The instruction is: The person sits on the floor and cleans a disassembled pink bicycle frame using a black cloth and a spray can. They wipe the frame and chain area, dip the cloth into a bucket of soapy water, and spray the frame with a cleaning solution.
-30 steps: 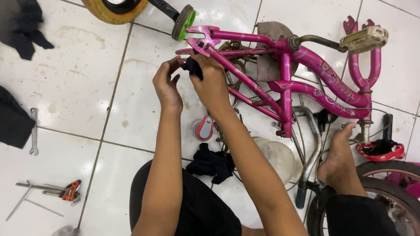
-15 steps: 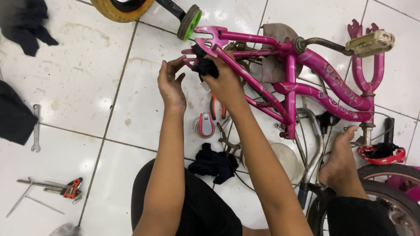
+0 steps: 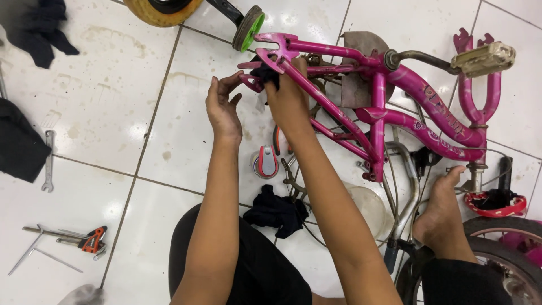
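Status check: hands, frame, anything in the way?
Right hand presses a dark rag on the pink frame's rear fork. Left hand open beside it, holding nothing. Training wheel close above; floor tools clear of the hands.

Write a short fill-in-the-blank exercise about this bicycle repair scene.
1. The right hand presses a dark cloth against the upturned ____ metal bicycle frame.
2. The left hand is open and holds ____.
3. The silver open-ended spanner lies on the white ____ floor.

Missing words: pink; nothing; tiled
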